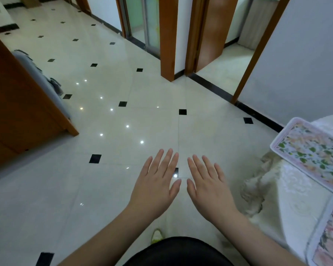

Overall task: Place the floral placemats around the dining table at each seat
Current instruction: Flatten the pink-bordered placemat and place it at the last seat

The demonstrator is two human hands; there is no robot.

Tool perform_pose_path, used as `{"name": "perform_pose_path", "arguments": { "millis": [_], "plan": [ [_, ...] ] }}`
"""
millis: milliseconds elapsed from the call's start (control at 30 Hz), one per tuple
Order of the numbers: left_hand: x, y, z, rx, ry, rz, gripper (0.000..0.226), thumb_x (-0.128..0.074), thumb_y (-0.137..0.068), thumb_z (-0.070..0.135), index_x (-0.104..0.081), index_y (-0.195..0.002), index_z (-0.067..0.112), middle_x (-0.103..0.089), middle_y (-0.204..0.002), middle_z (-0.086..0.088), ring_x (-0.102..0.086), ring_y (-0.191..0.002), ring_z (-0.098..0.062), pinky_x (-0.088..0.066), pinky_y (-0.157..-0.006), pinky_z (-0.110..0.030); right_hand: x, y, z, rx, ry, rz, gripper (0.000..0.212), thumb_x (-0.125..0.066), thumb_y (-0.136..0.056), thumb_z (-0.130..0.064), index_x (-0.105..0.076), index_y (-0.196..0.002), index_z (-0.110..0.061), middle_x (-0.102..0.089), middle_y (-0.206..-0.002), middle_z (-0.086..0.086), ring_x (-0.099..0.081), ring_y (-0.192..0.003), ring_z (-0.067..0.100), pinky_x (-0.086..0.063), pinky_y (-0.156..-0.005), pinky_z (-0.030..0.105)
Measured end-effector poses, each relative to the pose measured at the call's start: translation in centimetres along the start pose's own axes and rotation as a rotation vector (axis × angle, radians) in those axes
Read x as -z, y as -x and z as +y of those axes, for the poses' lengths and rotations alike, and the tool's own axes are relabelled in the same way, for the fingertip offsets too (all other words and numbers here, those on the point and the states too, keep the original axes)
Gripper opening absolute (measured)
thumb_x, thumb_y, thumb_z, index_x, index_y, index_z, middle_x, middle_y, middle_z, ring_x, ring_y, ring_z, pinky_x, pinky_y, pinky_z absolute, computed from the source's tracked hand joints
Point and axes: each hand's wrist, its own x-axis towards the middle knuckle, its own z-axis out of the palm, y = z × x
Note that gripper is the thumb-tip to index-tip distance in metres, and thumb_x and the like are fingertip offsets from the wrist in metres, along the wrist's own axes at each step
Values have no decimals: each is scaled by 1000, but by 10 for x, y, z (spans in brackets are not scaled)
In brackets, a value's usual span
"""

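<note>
The left hand (154, 186) and right hand (208, 187) are held out flat side by side over the floor (108, 116), fingers straight, holding nothing. To the right of the right hand is the table (288, 191) with its white cloth. One mat (327, 237) lies at its near edge, another mat (311, 152) farther along. Past the hands stand wooden doors (210, 31).

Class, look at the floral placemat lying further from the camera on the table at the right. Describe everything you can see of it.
The further placemat is a rectangle with rounded corners, a pale pink-white border and a busy print of green leaves and orange-pink flowers. It lies flat on the white patterned tablecloth, one corner near the table's edge, its right part cut off by the frame. Neither hand touches it.
</note>
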Motion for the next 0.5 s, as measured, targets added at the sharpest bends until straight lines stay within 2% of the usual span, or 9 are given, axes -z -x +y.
{"name": "perform_pose_path", "arguments": {
  "millis": [100,167,267,367,467,500],
  "plan": [
    [-1,-27,-19,-45,8,-21,66,11,-93,57,27,-150,29,18,-166,4,22,-151,-17,15,-121,-37,4,-25,-3,-52,10,14,65,-15,-96,-41,-36,-152,-15,-34,-159,3,-28,-148,25,-21,-119,47],
    [-1,-45,-25,-79,7,-38,66,17,-89,58,32,-147,30,24,-164,5,25,-150,-16,16,-121,-37,5,-38,-1,-73,0,10,67,-10,-96,-42,-29,-155,-16,-27,-162,1,-21,-150,24,-15,-121,45],
    [1,-74,-29,-116,26,-30,68,13,-91,58,24,-152,29,18,-166,5,23,-150,-16,17,-120,-35,7,-56,6,-115,-12,9,65,-9,-97,-42,-19,-157,-19,-17,-164,-1,-11,-153,22,-8,-123,43],
    [3,-105,-32,-141,32,-18,69,7,-94,57,15,-156,27,10,-167,4,17,-152,-16,15,-120,-35,10,-76,22,-167,-35,5,58,-24,-103,-40,-19,-157,-19,-18,-164,-1,-11,-153,22,-8,-122,43],
    [4,-137,-28,-165,32,-22,68,-5,-99,54,-5,-159,22,-7,-167,1,0,-154,-20,3,-122,-39,10,-96,44,-197,-11,16,63,-13,-99,-43,-20,-157,-19,-19,-164,0,-13,-152,23,-10,-122,44],
    [3,-149,-26,-176,30,-32,68,-6,-99,54,-4,-159,23,-6,-167,1,0,-154,-20,3,-122,-39,10,-103,52,-214,-12,16,65,-10,-98,-43,-21,-157,-18,-21,-164,0,-14,-152,23,-10,-122,44]
  ]
}}
